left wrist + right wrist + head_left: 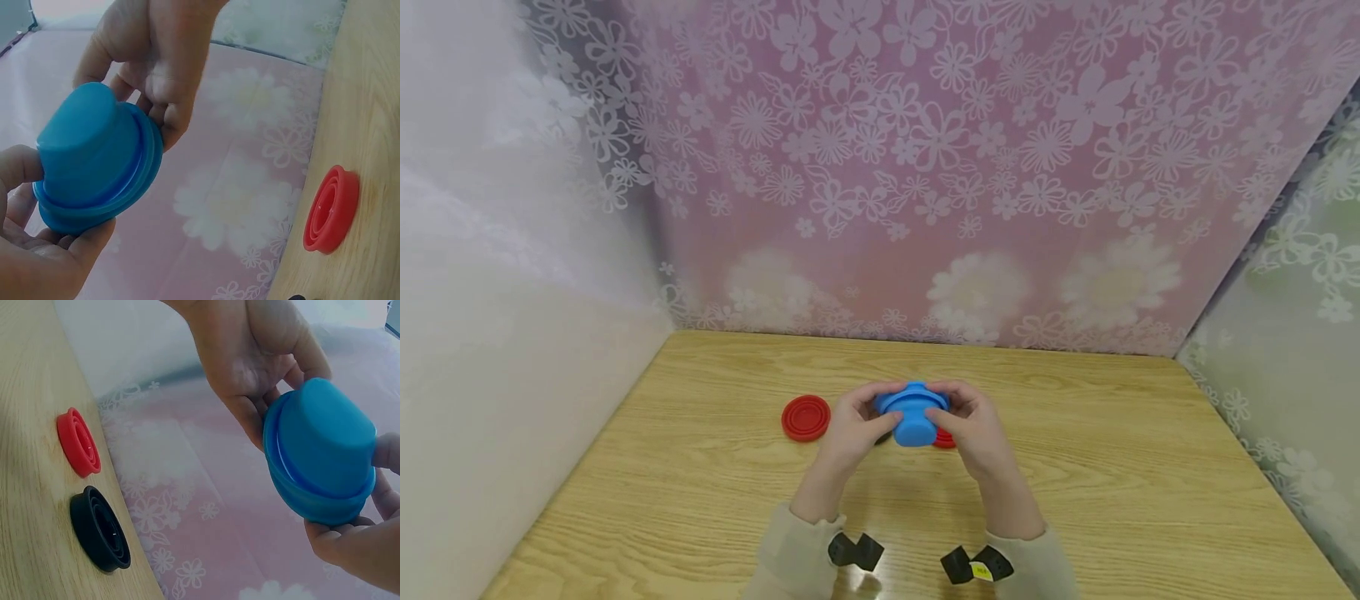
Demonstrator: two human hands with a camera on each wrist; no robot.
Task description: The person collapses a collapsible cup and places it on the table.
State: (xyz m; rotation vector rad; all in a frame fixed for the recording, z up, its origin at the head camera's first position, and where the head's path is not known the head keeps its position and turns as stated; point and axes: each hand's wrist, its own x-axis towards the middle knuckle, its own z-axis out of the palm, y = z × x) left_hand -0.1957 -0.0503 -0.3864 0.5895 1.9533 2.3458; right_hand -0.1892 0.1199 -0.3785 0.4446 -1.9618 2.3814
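Observation:
Both hands hold a blue collapsible silicone cup [914, 427] raised above the table, near the middle of the head view. My left hand [848, 423] grips its left side, thumb on the wall and fingers at the rim. On the opposite side my right hand [976, 423] grips it the same way. Seen in the left wrist view, the blue cup [90, 147] has a bulged, slightly squashed body above a wider rim. The right wrist view shows its rounded end between the thumbs. The fingers partly hide the rim.
A flattened red cup [806, 418] with ringed folds lies left of the hands. Another red cup [945, 440] is mostly hidden by the right hand. A flattened black cup [100, 530] lies between them. Patterned cloth walls [925, 167] surround the wooden table [1112, 467].

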